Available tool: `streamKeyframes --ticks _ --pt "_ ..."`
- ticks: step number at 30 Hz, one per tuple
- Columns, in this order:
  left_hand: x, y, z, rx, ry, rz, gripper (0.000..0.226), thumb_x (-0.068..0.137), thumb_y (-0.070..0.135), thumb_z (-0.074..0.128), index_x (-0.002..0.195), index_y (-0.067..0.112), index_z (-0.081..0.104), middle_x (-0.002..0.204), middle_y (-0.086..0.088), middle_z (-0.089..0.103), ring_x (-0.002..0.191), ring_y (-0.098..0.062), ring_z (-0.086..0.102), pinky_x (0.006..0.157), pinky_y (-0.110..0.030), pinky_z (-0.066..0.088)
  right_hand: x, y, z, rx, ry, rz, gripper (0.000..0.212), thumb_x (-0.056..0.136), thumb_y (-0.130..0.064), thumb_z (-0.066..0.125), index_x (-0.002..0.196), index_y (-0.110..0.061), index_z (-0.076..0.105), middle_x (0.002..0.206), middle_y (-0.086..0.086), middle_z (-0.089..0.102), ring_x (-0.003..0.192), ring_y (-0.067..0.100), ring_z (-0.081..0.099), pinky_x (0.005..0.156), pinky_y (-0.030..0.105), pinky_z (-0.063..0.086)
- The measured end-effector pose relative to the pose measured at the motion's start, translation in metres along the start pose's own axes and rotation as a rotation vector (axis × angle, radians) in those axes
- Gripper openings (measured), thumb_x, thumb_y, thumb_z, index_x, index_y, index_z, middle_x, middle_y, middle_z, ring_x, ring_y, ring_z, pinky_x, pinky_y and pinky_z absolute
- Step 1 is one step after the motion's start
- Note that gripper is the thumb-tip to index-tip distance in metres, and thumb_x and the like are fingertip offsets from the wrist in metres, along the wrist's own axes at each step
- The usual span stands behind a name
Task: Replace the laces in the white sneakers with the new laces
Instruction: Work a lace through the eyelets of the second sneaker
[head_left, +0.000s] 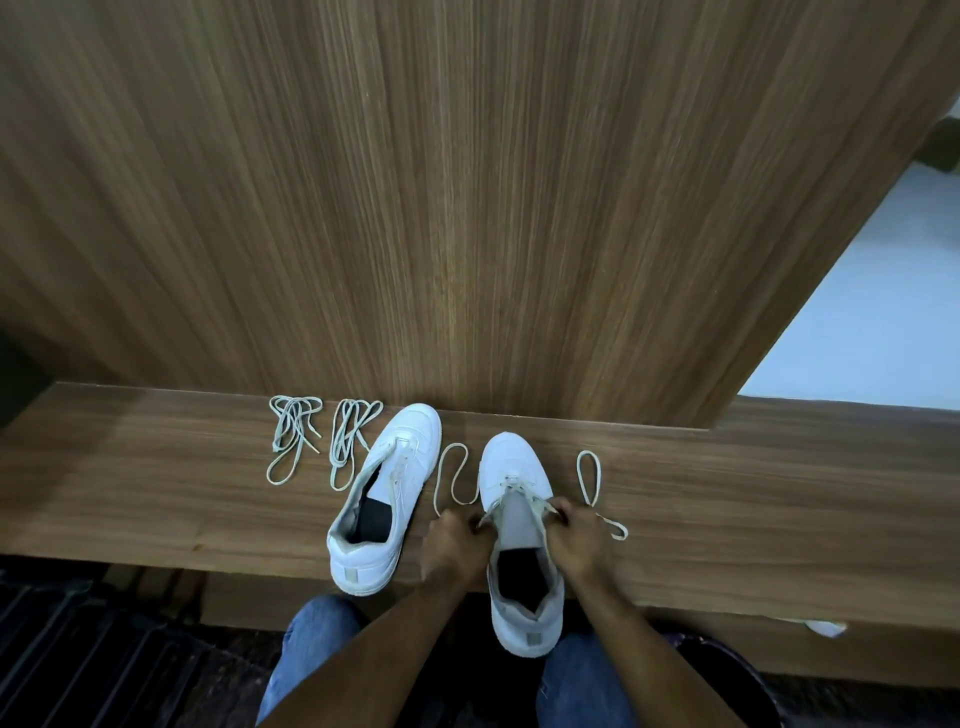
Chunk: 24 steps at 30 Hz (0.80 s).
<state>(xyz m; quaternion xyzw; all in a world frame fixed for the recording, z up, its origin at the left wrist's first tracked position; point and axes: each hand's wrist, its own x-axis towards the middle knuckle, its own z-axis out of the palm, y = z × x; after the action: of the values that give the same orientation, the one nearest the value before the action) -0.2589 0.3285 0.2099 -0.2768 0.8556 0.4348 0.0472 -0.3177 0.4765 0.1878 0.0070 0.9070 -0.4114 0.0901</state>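
The person's fingertips were curled under and hard to make out, and the lace crossings on the right-hand white leather sneaker (519, 525) blurred together. That shoe lay on the brown wooden ledge (156, 493), toe toward the wood-grain wall panel (467, 208), heel hanging over the near edge, its long axis running away from the person. The left hand (454, 545) pinched the pale lace end (452, 478) at the shoe's left side; the right hand (576, 535) gripped the other lace end (592, 478) at its right side. Left of this sneaker lay the second white sneaker (384, 499), toe angled toward the panel. Farther left rested two loose bundles of pale shoelaces (322, 441).
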Motion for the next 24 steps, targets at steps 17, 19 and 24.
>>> streamKeyframes --ticks 17,19,24 --pt "0.036 0.043 0.020 0.643 0.011 0.337 0.032 0.095 0.023 0.043 0.125 0.022 0.052 0.131 -0.002 0.043 0.109 -0.028 0.060 0.084 -0.036 0.046 0.008 0.020 -0.001 0.218 -0.072 -0.064 0.023 0.086 0.002 0.053 0.074 -0.011 0.068 0.068 -0.002 0.066 0.059 -0.010 0.054 0.063 0.020 0.043" --pt "0.042 0.044 0.021 0.647 0.051 0.370 0.028 0.097 0.022 0.039 0.122 0.019 0.053 0.128 -0.002 0.047 0.104 -0.028 0.063 0.084 -0.036 0.047 0.008 0.020 -0.001 0.212 -0.072 -0.067 0.023 0.085 0.002 0.053 0.073 -0.010 0.068 0.066 -0.004 0.065 0.059 -0.007 0.054 0.063 0.020 0.043" --pt "0.049 0.037 0.014 0.103 0.205 0.087 0.023 0.090 0.025 0.046 0.104 0.013 0.059 0.098 -0.010 0.067 0.095 -0.032 0.063 0.082 -0.035 0.050 0.009 0.023 0.002 0.174 -0.034 -0.043 0.019 0.083 -0.011 0.054 0.079 -0.015 0.072 0.079 0.002 0.073 0.076 0.015 0.066 0.073 0.029 0.049"
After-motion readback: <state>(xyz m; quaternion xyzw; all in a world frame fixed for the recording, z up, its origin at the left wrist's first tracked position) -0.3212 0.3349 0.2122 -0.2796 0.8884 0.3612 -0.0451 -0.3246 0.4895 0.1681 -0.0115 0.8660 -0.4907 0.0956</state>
